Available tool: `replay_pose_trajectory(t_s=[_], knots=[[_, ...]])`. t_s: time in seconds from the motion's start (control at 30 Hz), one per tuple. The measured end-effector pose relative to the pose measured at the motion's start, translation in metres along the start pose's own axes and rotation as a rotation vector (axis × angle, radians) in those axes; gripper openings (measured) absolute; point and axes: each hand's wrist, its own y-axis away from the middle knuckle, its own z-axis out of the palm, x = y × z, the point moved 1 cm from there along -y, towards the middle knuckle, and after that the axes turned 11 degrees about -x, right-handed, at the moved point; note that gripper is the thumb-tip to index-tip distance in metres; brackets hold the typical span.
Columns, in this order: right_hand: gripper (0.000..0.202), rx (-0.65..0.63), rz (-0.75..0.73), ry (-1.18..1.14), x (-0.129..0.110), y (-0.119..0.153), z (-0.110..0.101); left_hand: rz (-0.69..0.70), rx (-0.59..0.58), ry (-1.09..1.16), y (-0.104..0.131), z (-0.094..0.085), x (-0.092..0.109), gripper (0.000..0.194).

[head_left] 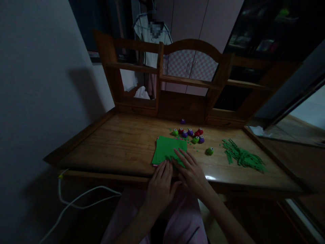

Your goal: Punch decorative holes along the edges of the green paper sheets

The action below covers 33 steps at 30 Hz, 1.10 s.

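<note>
**Two flat hands on a stack of green paper**

A brown wooden shelving unit (188, 81) stood along the far side of a light-brown varnished wooden surface (122, 135). A loose stack of green paper sheets (165, 147) lay near the middle of the near edge, its corners slightly fanned, with a reddish-pink edge (154, 165) peeping out below.

The left hand (161, 184) was released, its straight fingers together and their tips at the stack's near edge. The right hand (193, 173) was released too, fingers spread across the stack's near right part. They seemed to be steadying the sheets and keeping the edges together; neither appeared to grip anything.

Well to the right lay a tangled heap of perforated green paper strips (243, 157), probably set aside there as offcuts to leave room around the stack.

Small domed red, purple and lime-green craft punches (195, 139) clustered beyond the stack's far right corner, apparently within easy reach. One lime-green punch (209, 151) sat apart on the right, and one purple punch (182, 121) farther back. Tiny green paper bits (197, 151) were scattered among them, too small to make out their shape.
</note>
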Motion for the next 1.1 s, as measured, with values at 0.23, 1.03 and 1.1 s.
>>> replay_pose_trajectory(t_s=[0.23, 1.03, 1.1], knots=[[0.050, 0.023, 0.019, 0.010, 0.010, 0.009, -0.006, -0.005, -0.007, -0.012, 0.000, -0.002, 0.001, 0.060], [0.044, 0.285, 0.313, -0.354, 0.026, 0.046, 0.001, -0.031, -0.048, 0.034, -0.016, -0.018, 0.005, 0.060], [0.042, 0.318, 0.309, -0.432, 0.031, 0.040, -0.005, -0.051, -0.069, 0.095, -0.024, -0.026, -0.002, 0.046]])
